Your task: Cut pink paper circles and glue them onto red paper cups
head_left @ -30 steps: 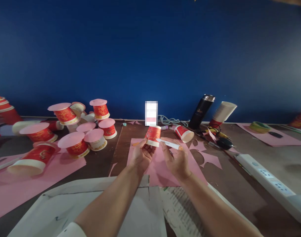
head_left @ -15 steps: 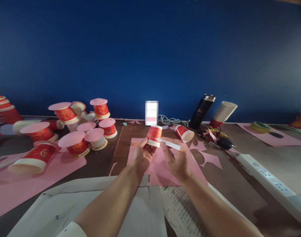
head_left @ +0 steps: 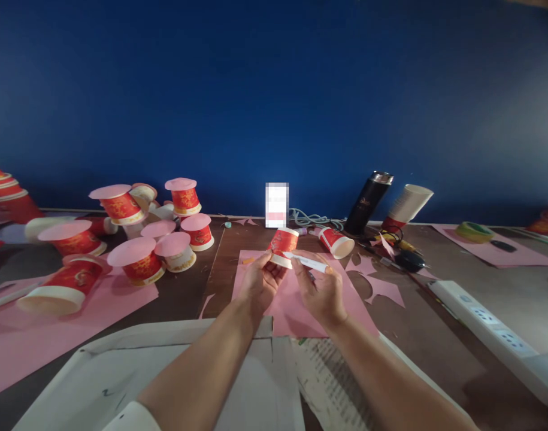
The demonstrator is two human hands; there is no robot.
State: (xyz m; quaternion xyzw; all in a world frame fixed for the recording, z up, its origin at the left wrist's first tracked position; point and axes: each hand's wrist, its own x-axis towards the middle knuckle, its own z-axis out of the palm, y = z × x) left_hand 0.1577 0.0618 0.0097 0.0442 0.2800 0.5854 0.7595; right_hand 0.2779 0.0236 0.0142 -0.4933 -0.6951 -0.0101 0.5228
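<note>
A red paper cup (head_left: pixel 281 246) is held up over the middle of the bench (head_left: pixel 439 335), just above a pink sheet of paper (head_left: pixel 296 311). The cup is gripped by the left hand (head_left: pixel 259 282), fingers (head_left: pixel 265 258) wrapped and closed around its lower side, the cup tilted slightly to the right. A white glue stick with an orange end (head_left: pixel 310 263) is pinched in the right hand (head_left: pixel 321 291), fingers closed on its barrel, and its tip is laid against the white rim of the cup.

Off to the left, a cluster of red cups with pink paper discs on top (head_left: pixel 157 239) is seen standing and lying on another pink sheet (head_left: pixel 53 335). One more red cup (head_left: pixel 336 242) is lying on its side just behind the hands. Further right, a black flask (head_left: pixel 368 202) and a stack of white cups (head_left: pixel 406 206) are seen near the blue wall (head_left: pixel 274 90), with pink paper scraps (head_left: pixel 381 287) scattered on the wood. A white power strip (head_left: pixel 489 326) is stretched along the right edge. White card and newspaper (head_left: pixel 327 383) are spread under the forearms.
</note>
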